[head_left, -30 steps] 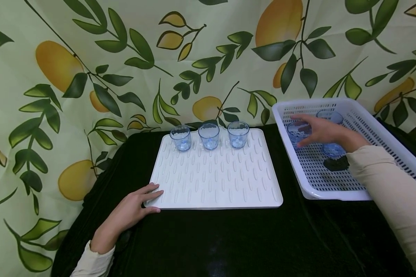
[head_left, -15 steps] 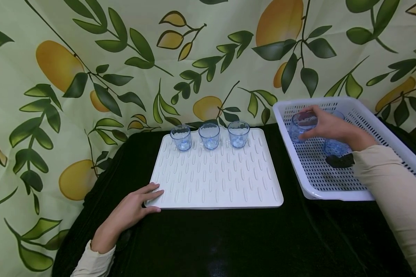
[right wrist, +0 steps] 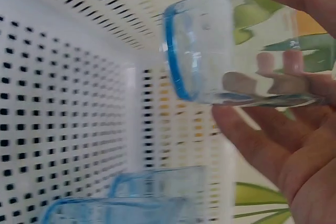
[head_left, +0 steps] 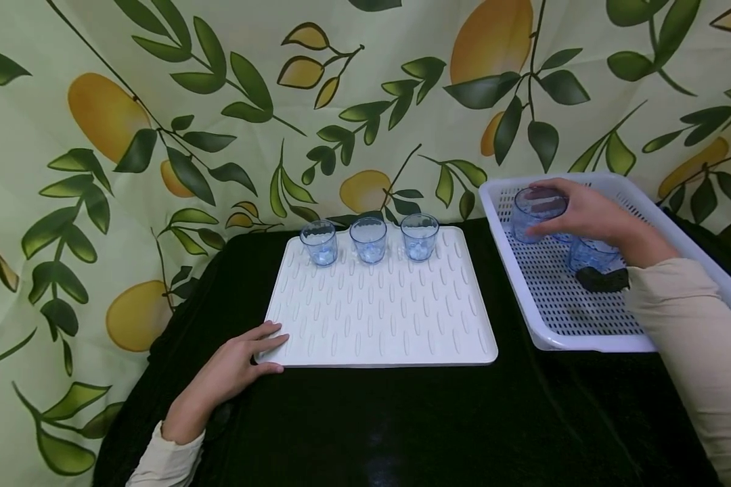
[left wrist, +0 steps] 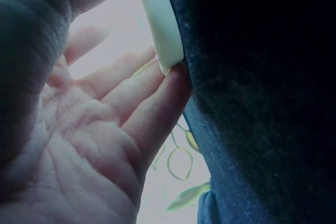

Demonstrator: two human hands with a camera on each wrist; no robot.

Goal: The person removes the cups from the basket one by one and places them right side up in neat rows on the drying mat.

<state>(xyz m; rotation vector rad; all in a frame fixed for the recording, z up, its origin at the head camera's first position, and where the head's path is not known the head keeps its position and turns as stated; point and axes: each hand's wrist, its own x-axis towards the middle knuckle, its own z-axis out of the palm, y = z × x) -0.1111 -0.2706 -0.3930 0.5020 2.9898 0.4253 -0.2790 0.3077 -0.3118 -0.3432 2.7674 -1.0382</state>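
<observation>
My right hand grips a clear blue-tinted glass near its rim, over the left back part of a white basket. In the right wrist view, thumb and fingers hold this glass from opposite sides, its thick blue base above the basket floor. Another blue glass stands below my palm, and one more is mostly hidden behind the hand. My left hand rests at the near left corner of a white ribbed tray, fingers extended on it, thumb by its front edge.
Three blue glasses, left, middle and right, stand in a row along the tray's back edge. A black, crumpled-looking thing lies in the basket. Dark cloth covers the table; a lemon-print curtain hangs behind.
The right hand has closed round the glass, lifted it from the basket floor and drawn it slightly right and back. The left hand has stayed at the tray's corner.
</observation>
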